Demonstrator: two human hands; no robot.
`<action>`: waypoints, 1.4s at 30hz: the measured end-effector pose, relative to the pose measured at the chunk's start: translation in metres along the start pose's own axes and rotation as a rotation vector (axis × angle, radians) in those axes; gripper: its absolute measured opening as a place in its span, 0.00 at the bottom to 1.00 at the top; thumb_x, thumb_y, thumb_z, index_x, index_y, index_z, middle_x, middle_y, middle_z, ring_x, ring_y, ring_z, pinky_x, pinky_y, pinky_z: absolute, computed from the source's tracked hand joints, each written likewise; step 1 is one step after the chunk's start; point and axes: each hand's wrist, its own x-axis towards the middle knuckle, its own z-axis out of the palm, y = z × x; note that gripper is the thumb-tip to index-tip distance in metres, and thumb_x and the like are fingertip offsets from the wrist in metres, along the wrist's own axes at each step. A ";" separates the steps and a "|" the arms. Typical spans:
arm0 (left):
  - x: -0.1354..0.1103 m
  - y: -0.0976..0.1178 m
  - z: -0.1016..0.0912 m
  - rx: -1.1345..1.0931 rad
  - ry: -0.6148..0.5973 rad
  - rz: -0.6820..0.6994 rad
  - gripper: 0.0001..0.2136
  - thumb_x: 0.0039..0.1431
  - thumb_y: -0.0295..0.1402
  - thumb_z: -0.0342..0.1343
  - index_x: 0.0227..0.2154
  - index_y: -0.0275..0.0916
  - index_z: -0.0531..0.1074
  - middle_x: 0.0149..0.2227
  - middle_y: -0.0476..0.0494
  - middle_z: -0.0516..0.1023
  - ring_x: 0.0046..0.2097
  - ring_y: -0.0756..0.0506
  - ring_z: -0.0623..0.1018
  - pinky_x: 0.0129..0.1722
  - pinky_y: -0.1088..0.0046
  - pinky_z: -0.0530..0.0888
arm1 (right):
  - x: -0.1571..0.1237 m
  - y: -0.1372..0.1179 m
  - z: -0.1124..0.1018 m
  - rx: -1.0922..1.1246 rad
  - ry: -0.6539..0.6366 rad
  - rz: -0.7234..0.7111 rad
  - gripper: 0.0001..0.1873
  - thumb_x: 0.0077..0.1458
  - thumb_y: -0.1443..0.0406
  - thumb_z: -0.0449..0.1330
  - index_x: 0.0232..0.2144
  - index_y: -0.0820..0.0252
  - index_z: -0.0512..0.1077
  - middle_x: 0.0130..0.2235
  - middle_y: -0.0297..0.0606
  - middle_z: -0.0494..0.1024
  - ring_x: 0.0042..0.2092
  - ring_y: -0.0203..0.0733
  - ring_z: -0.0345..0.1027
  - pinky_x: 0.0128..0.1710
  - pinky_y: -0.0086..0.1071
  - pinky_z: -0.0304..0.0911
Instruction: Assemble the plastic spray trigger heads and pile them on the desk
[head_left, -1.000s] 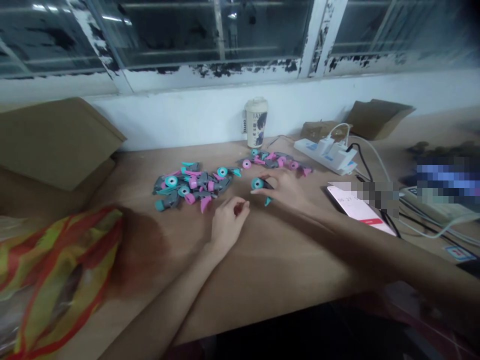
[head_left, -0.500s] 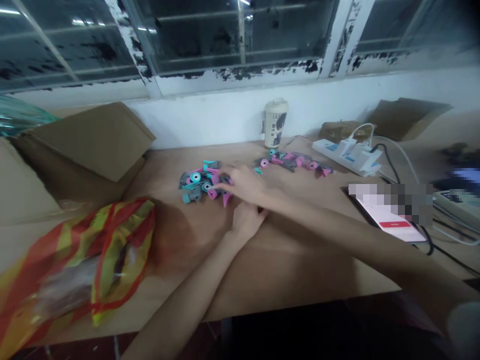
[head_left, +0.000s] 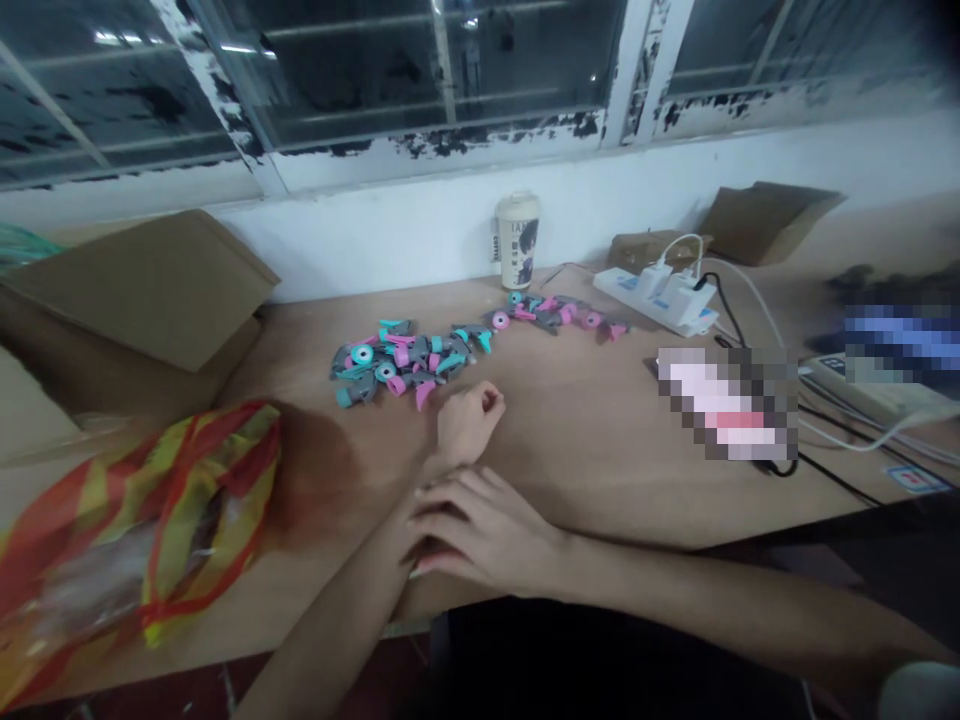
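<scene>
Cardboard box (head_left: pixel 142 290) left, paper cup (head_left: pixel 517 240) far. Left hand (head_left: pixel 465 425), grip curled closed, beside pink-teal plastic pieces (head_left: pixel 397 362); right hand (head_left: pixel 480 525), grip spread, on forearm.

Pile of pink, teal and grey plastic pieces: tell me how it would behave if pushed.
Probably light and stiff: the pile is small moulded parts. Likely to scatter, since they lie loose on the smooth table. The round ends might roll.
</scene>
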 end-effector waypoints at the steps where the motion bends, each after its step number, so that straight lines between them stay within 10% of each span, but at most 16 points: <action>1: 0.001 0.001 0.001 0.007 0.001 -0.014 0.07 0.58 0.36 0.49 0.33 0.44 0.72 0.31 0.51 0.78 0.34 0.49 0.75 0.29 0.76 0.65 | -0.002 0.000 -0.002 -0.003 0.014 0.049 0.23 0.58 0.50 0.49 0.40 0.62 0.71 0.44 0.40 0.74 0.47 0.39 0.63 0.48 0.33 0.61; 8: 0.014 0.019 0.009 0.083 0.015 -0.080 0.07 0.58 0.35 0.49 0.34 0.44 0.72 0.32 0.49 0.78 0.35 0.46 0.77 0.30 0.75 0.66 | -0.016 -0.015 -0.011 0.063 0.007 -0.017 0.28 0.56 0.48 0.51 0.46 0.66 0.69 0.48 0.41 0.72 0.53 0.41 0.61 0.58 0.34 0.55; 13: 0.032 0.043 0.022 0.151 0.025 -0.031 0.07 0.59 0.34 0.49 0.34 0.44 0.72 0.33 0.48 0.78 0.35 0.46 0.76 0.32 0.74 0.69 | -0.019 0.019 -0.026 -0.060 0.029 0.233 0.28 0.57 0.49 0.48 0.48 0.65 0.69 0.53 0.47 0.69 0.58 0.45 0.57 0.58 0.41 0.54; 19: 0.074 0.063 0.035 0.241 0.137 0.107 0.14 0.60 0.32 0.46 0.43 0.33 0.71 0.53 0.31 0.67 0.57 0.37 0.64 0.55 0.59 0.60 | 0.001 0.019 -0.032 -0.054 -0.158 0.098 0.38 0.54 0.44 0.46 0.57 0.64 0.59 0.60 0.46 0.62 0.64 0.47 0.46 0.64 0.47 0.37; 26: 0.105 0.011 0.029 0.434 0.179 0.075 0.22 0.62 0.39 0.41 0.56 0.37 0.64 0.61 0.33 0.60 0.62 0.34 0.55 0.59 0.45 0.42 | 0.010 0.033 -0.039 -0.007 -0.195 -0.120 0.32 0.58 0.50 0.49 0.59 0.63 0.57 0.63 0.44 0.55 0.66 0.40 0.39 0.64 0.37 0.41; 35: 0.082 -0.029 -0.020 0.393 0.256 0.080 0.21 0.62 0.43 0.42 0.52 0.40 0.67 0.56 0.35 0.66 0.60 0.36 0.62 0.61 0.48 0.45 | 0.005 0.133 -0.041 0.054 -0.029 0.641 0.36 0.58 0.46 0.44 0.59 0.65 0.57 0.62 0.49 0.57 0.64 0.47 0.48 0.62 0.45 0.47; 42: 0.048 -0.102 -0.091 0.228 0.560 -0.403 0.23 0.63 0.43 0.41 0.53 0.33 0.66 0.60 0.33 0.61 0.59 0.32 0.61 0.57 0.49 0.57 | 0.065 0.193 -0.005 0.095 -0.061 0.815 0.52 0.46 0.36 0.47 0.63 0.63 0.45 0.65 0.49 0.49 0.65 0.53 0.42 0.61 0.45 0.47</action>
